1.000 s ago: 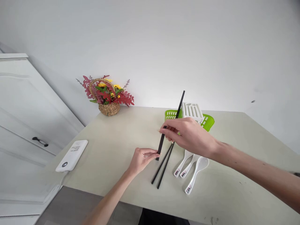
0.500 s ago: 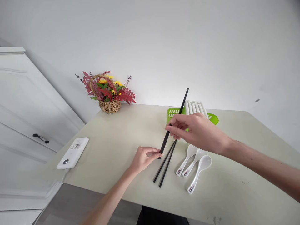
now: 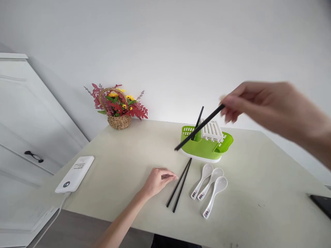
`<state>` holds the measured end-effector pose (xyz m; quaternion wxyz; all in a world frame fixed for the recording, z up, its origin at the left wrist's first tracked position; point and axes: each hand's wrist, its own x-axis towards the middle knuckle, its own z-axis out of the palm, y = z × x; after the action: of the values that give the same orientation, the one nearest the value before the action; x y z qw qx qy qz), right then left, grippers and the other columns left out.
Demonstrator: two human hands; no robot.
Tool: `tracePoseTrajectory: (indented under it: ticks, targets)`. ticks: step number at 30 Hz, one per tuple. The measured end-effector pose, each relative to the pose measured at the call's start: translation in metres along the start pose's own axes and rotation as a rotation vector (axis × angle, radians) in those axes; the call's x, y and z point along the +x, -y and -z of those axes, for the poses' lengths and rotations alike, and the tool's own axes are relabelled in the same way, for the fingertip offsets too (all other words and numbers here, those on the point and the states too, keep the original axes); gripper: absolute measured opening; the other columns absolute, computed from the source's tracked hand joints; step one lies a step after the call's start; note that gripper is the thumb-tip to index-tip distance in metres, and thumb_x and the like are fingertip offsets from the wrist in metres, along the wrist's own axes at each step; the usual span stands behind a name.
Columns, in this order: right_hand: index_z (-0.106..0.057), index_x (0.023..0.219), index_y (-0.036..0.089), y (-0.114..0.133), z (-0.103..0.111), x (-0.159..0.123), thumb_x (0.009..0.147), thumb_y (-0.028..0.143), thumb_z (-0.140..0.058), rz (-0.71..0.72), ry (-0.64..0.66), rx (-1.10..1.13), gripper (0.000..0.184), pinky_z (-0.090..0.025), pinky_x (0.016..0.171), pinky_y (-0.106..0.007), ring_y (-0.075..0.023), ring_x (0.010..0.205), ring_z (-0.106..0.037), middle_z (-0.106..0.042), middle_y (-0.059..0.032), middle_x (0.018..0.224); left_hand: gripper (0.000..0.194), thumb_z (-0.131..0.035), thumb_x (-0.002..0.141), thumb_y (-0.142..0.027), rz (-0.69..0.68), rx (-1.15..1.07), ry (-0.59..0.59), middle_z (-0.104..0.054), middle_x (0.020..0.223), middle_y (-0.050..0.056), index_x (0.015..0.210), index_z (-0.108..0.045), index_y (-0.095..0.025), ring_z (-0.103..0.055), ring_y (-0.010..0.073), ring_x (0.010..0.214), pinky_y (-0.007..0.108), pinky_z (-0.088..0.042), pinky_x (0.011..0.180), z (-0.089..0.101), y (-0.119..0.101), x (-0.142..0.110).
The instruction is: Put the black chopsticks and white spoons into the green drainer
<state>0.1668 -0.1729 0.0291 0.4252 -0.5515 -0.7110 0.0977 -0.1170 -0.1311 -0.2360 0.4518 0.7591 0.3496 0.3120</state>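
Note:
My right hand [image 3: 261, 103] is raised at the right, pinching a black chopstick [image 3: 199, 127] by its upper end. It slants down to the left, in front of the green cutlery holder [image 3: 201, 148]; whether a second one lies tight against it I cannot tell. My left hand [image 3: 160, 181] rests low over the table, thumb and fingers pressed together with nothing visible in them. Just right of it, two black chopsticks [image 3: 179, 186] lie on the table, touching near their far ends. Another black chopstick [image 3: 201, 113] stands tilted in the holder's left compartment.
Three white spoons [image 3: 215, 196] lie right of the chopsticks. A white slatted rack [image 3: 212, 131] tops the holder's middle. Farther left are a flower basket [image 3: 119, 122] and a white power bank [image 3: 74, 174] with a cable. A dark flat object [image 3: 322, 205] lies at the right edge.
My right hand has moved up and right with its chopstick, away from my left hand, uncovering the holder. My left hand has let go of the lower end. The view has shifted slightly.

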Motion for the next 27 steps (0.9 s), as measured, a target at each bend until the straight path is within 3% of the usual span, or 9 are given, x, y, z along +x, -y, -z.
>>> tracePoseTrajectory:
  ticks: [3, 6, 10, 19, 27]
  targets:
    - [-0.072, 0.081, 0.021, 0.005, 0.023, 0.014, 0.093, 0.052, -0.071, -0.096, -0.247, -0.114, 0.033, -0.053, 0.063, -0.032, -0.0147, 0.066, -0.069, -0.074, -0.0053, 0.074, 0.017, -0.074, 0.091, -0.036, 0.006, 0.016, -0.019, -0.083, 0.096, 0.004, 0.091, -0.084, -0.022, -0.077, 0.0192, 0.087, 0.025, -0.058, 0.079, -0.001, 0.002, 0.001]
    - [-0.072, 0.084, 0.021, -0.007, 0.023, 0.029, 0.095, 0.048, -0.07, -0.107, -0.317, -0.175, 0.029, -0.052, 0.065, -0.032, -0.0151, 0.067, -0.071, -0.076, -0.0058, 0.078, 0.018, -0.073, 0.092, -0.037, 0.022, 0.014, -0.037, -0.082, 0.093, 0.004, 0.09, -0.083, -0.022, -0.076, 0.0184, 0.083, 0.024, -0.057, 0.077, -0.002, 0.002, 0.001]
    - [-0.069, 0.081, 0.02, -0.04, 0.003, 0.05, 0.095, 0.041, -0.069, -0.08, -0.21, -0.176, 0.024, -0.053, 0.068, -0.031, -0.0142, 0.062, -0.069, -0.077, -0.005, 0.077, 0.023, -0.072, 0.093, -0.04, 0.058, -0.011, -0.042, -0.081, 0.088, 0.004, 0.089, -0.082, -0.02, -0.075, 0.0169, 0.074, 0.024, -0.057, 0.072, -0.002, 0.003, 0.001]
    - [-0.069, 0.082, 0.024, -0.102, -0.049, 0.091, 0.094, 0.048, -0.063, -0.166, 0.151, -0.227, 0.028, -0.057, 0.074, -0.034, -0.0156, 0.064, -0.072, -0.08, 0.0, 0.085, 0.028, -0.069, 0.095, -0.042, 0.108, -0.03, -0.044, -0.08, 0.087, 0.005, 0.088, -0.081, -0.019, -0.074, 0.0158, 0.071, 0.022, -0.056, 0.069, -0.002, 0.003, 0.0]
    - [-0.074, 0.085, 0.026, -0.135, -0.065, 0.112, 0.092, 0.058, -0.061, -0.227, 0.316, -0.344, 0.035, -0.047, 0.058, -0.028, -0.0145, 0.06, -0.068, -0.08, 0.0033, 0.076, 0.027, -0.067, 0.096, -0.041, 0.138, -0.015, -0.029, -0.08, 0.087, 0.004, 0.089, -0.081, -0.019, -0.073, 0.0146, 0.069, 0.021, -0.055, 0.066, -0.001, -0.002, 0.002]
